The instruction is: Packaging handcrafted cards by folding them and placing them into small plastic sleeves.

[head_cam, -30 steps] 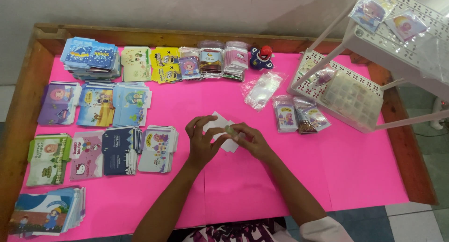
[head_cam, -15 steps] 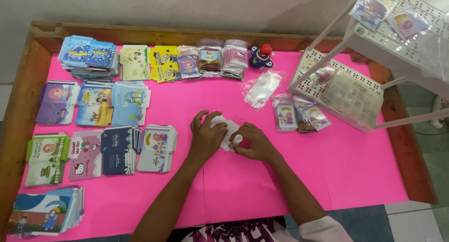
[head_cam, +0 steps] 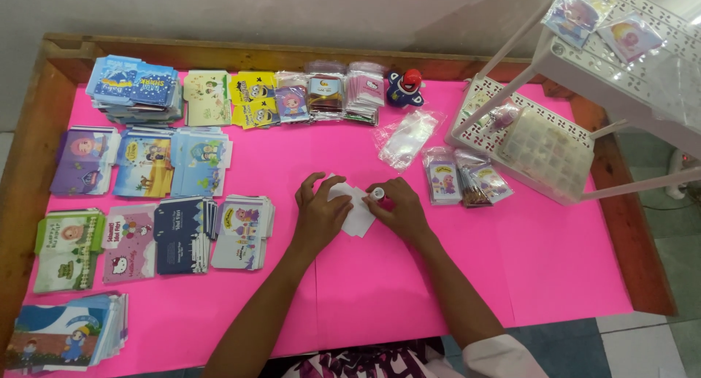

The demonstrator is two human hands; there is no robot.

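Pressing white paper (head_cam: 355, 210) flat mid-tabletop (head_cam: 380, 290), left hand (head_cam: 319, 216) spread, right hand (head_cam: 398, 211) pinching a small tube (head_cam: 377, 194); folding seemingly unfinished.

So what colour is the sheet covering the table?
Bright pink sheet, shown in the head view.

On the tabletop (head_cam: 555, 276), a flat paper piece (head_cam: 356, 211) lies near the middle, between the left hand (head_cam: 319, 216) and the right hand (head_cam: 398, 210), both resting on it. Stacks of cards (head_cam: 157, 203) fill the left side in rows. A row of packets (head_cam: 321, 94) runs along the far edge. Right of the paper sit small packets (head_cam: 467, 182), and beyond them a perforated rack (head_cam: 533, 140).
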